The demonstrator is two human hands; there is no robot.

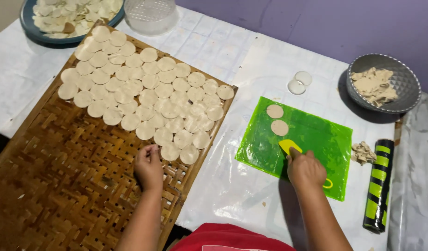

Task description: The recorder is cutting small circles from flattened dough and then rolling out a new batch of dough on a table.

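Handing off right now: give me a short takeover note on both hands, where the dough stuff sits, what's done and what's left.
Left hand: fingers closed at the near edge of the dough discs laid on the woven bamboo tray.
Right hand: holding the yellow scraper on the green mat.
Done: many discs laid out in rows on the tray.
Left: two cut discs on the mat; scraps in the grey bowl.

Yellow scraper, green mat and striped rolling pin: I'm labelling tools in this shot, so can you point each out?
yellow scraper (286,146), head view, on its blade just ahead of the right hand.
green mat (316,132), head view, on a bare middle part.
striped rolling pin (377,186), head view, on its mid-length.
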